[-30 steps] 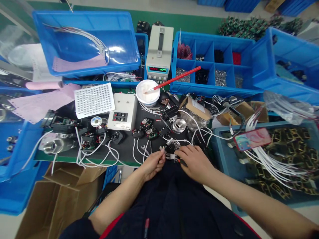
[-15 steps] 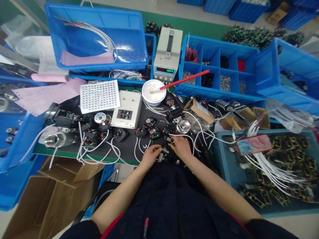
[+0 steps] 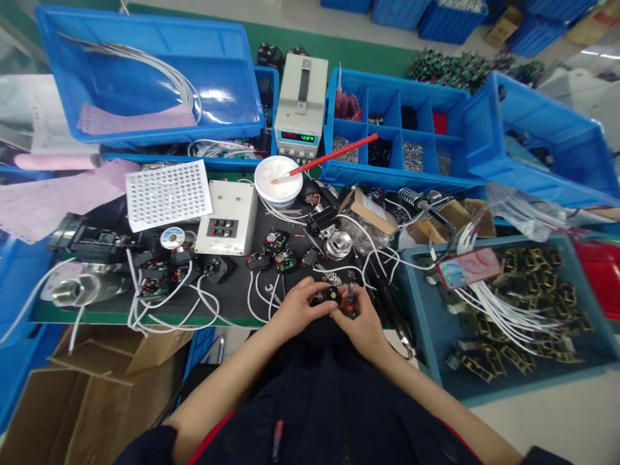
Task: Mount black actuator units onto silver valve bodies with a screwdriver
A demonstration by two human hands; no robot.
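Observation:
My left hand [image 3: 301, 306] is closed round a small black part [image 3: 325, 296] with a brassy spot on its end. Close beside it, my right hand [image 3: 363, 326] grips pliers [image 3: 351, 301] with orange and black showing; the fingers cover much of them. Both hands are almost touching, just over the bench's front edge. Small metal nuts or rings [image 3: 334, 278] lie just beyond my fingers. Further back is a round silver metal housing [image 3: 338, 245]. Left of it sit small wired circuit assemblies [image 3: 285, 259] with white cables.
A white switch box [image 3: 227, 219], a white bowl [image 3: 278, 181] with a red brush [image 3: 334, 157], and a power supply [image 3: 301, 103] stand behind. A divided blue bin [image 3: 397, 129] is at the back. To the right, a tray [image 3: 421, 310] holds brass-coloured frames, white cables and a phone [image 3: 469, 267].
My right hand has picked up the pliers from the bench. My left hand now holds the black part up, and both hands have come together. The whole view has shifted a little.

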